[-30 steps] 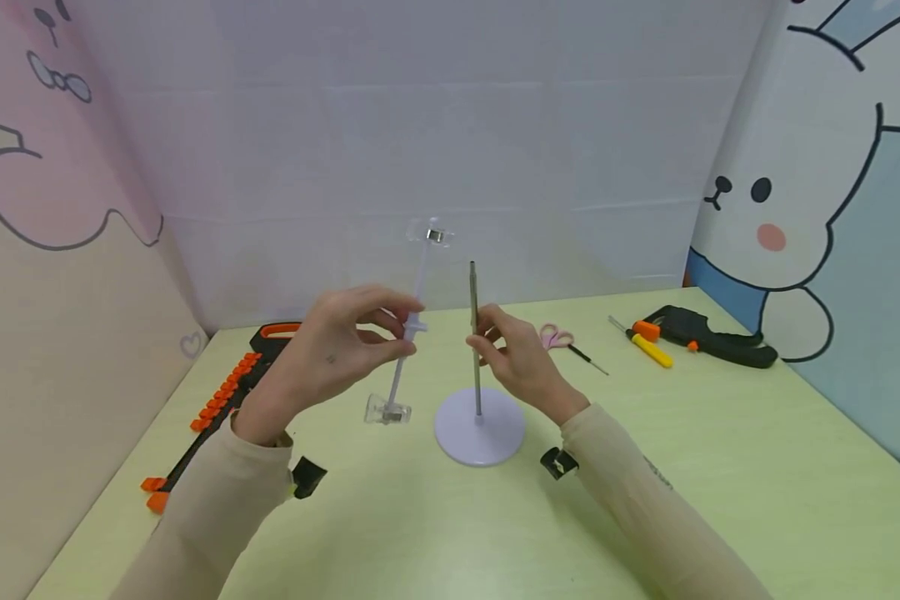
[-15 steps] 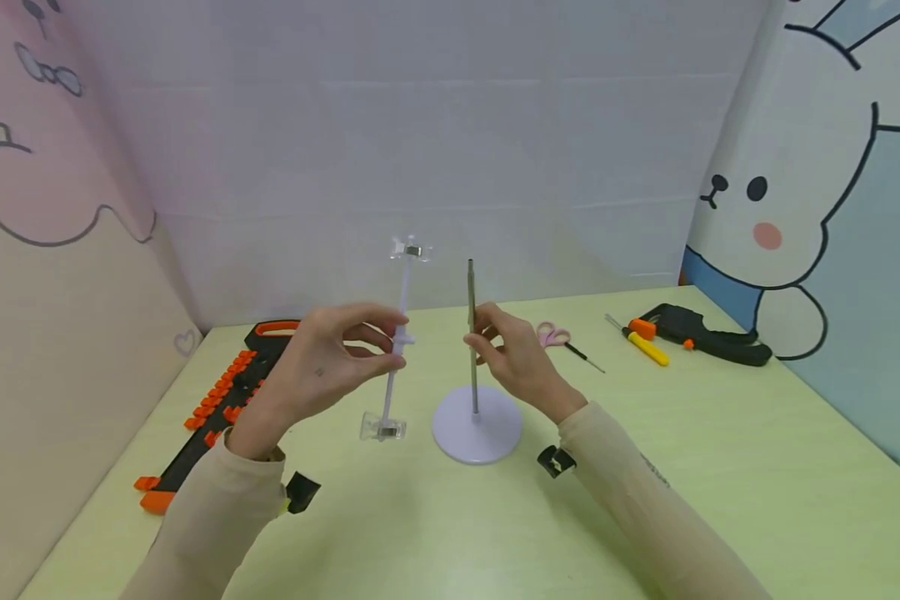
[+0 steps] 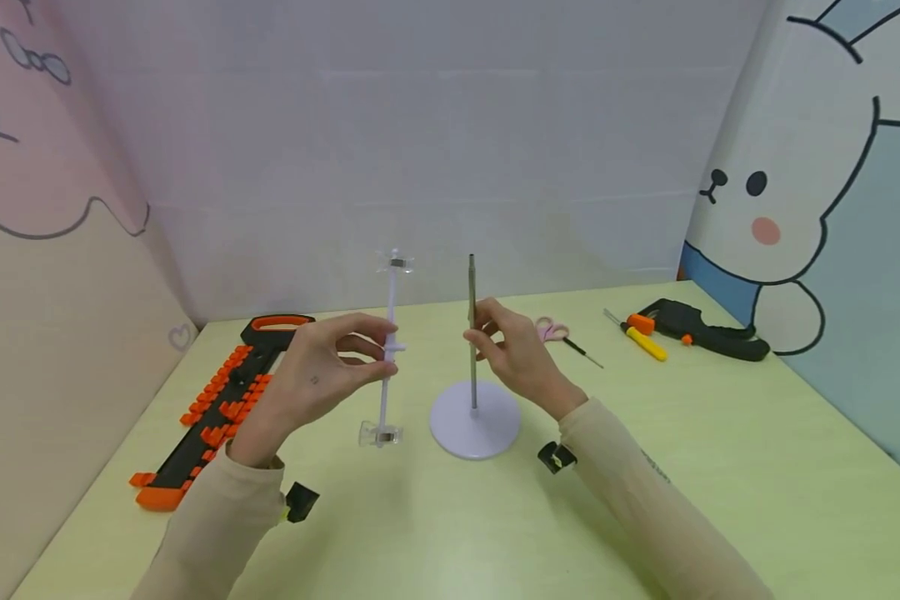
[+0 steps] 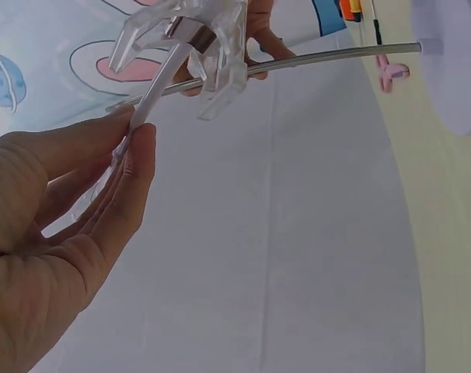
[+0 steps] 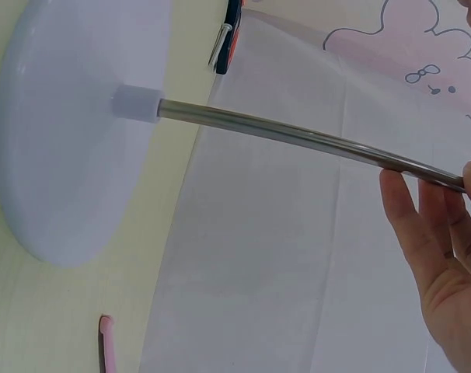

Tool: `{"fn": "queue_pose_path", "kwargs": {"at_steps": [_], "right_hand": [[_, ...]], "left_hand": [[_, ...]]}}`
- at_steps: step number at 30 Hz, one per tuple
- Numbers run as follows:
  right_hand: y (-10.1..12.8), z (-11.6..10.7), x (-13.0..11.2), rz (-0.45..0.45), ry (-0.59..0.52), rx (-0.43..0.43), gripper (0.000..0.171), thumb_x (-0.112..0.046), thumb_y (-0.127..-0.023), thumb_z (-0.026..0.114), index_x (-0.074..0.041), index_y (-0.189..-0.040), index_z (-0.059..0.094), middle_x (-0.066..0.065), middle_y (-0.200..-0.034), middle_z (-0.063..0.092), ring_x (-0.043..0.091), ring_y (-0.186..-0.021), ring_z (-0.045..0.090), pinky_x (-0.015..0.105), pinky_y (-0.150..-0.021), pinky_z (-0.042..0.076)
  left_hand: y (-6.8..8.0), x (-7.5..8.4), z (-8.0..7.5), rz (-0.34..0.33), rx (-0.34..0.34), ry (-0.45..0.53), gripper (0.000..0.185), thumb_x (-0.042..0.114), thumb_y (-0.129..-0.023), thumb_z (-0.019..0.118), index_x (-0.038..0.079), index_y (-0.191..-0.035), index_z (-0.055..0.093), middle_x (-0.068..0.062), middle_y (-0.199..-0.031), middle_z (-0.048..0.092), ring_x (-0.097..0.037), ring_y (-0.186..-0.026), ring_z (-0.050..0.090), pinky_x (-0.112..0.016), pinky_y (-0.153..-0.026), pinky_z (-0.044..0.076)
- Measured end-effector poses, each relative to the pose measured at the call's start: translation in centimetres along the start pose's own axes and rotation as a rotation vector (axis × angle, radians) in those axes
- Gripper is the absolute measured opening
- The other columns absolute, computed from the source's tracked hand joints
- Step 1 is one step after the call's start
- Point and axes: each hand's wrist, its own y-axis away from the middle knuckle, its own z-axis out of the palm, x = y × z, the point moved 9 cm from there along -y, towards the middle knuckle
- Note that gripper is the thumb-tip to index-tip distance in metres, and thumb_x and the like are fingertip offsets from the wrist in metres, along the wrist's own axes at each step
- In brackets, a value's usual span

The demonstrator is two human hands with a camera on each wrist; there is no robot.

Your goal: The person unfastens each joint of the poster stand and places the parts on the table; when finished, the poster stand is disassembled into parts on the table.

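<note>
My left hand (image 3: 322, 371) pinches the middle of a clear plastic rod (image 3: 386, 350) held nearly upright, with a transparent clip at its top (image 3: 394, 264) and another at its bottom (image 3: 379, 434). In the left wrist view the top clip (image 4: 200, 47) sits just past my fingertips (image 4: 138, 136). My right hand (image 3: 510, 354) pinches a thin metal pole (image 3: 472, 329) that rises from a round white base (image 3: 474, 429) on the green table. The right wrist view shows the pole (image 5: 298, 136) running from the base (image 5: 72, 132) to my fingers (image 5: 426, 206).
A black and orange tool holder (image 3: 213, 400) lies at the left. Pink scissors (image 3: 551, 331), a yellow-handled screwdriver (image 3: 641, 340) and a black clamp tool (image 3: 708, 337) lie at the back right. Paper walls enclose the table (image 3: 720, 467) on three sides.
The left hand has brought the clear rod from a tilt to nearly upright and slightly leftward. The right hand keeps its hold on the metal pole.
</note>
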Motion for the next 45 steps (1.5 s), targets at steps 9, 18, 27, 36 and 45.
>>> {"fn": "queue_pose_path", "kwargs": {"at_steps": [9, 18, 27, 36, 45], "right_hand": [[0.0, 0.2, 0.3, 0.026, 0.000, -0.004, 0.014, 0.001, -0.090, 0.060, 0.003, -0.101, 0.052, 0.016, -0.084, 0.058, 0.028, -0.074, 0.062, 0.031, -0.059, 0.056], [0.0, -0.1, 0.3, 0.007, 0.008, 0.005, 0.013, -0.001, -0.091, 0.060, 0.001, -0.101, 0.052, 0.012, -0.083, 0.057, 0.027, -0.073, 0.062, 0.026, -0.059, 0.055], [-0.1, -0.2, 0.2, 0.003, 0.008, 0.010, 0.012, 0.000, -0.091, 0.060, 0.001, -0.099, 0.051, 0.013, -0.082, 0.057, 0.030, -0.072, 0.063, 0.027, -0.059, 0.055], [-0.2, 0.0, 0.3, -0.007, 0.023, -0.002, 0.011, -0.001, -0.091, 0.060, 0.000, -0.098, 0.051, 0.011, -0.081, 0.057, 0.023, -0.068, 0.064, 0.026, -0.058, 0.055], [-0.1, -0.3, 0.3, 0.004, 0.030, -0.004, 0.011, -0.001, -0.092, 0.060, 0.000, -0.099, 0.051, 0.011, -0.081, 0.057, 0.021, -0.069, 0.064, 0.024, -0.058, 0.054]], "left_hand": [[0.6, -2.6, -0.1, -0.095, 0.012, -0.016, 0.036, 0.002, -0.076, 0.078, 0.007, -0.110, 0.068, -0.007, -0.096, 0.064, -0.016, -0.082, 0.067, -0.030, -0.067, 0.056], [0.7, -4.3, -0.2, -0.139, 0.005, -0.045, 0.036, 0.003, -0.077, 0.078, 0.007, -0.111, 0.067, -0.007, -0.098, 0.064, -0.019, -0.084, 0.067, -0.029, -0.066, 0.056], [1.1, -7.3, 0.4, -0.296, -0.038, -0.084, 0.036, 0.004, -0.077, 0.077, 0.006, -0.111, 0.066, -0.009, -0.100, 0.062, -0.021, -0.087, 0.066, -0.032, -0.067, 0.056], [2.2, -10.2, 2.1, -0.424, -0.136, -0.094, 0.035, 0.004, -0.077, 0.077, 0.002, -0.109, 0.064, -0.012, -0.098, 0.061, -0.021, -0.082, 0.065, -0.037, -0.068, 0.056], [2.7, -12.5, 4.1, -0.536, -0.215, -0.065, 0.033, -0.001, -0.077, 0.076, -0.003, -0.107, 0.061, -0.012, -0.091, 0.060, -0.020, -0.071, 0.066, -0.039, -0.069, 0.055]]}}
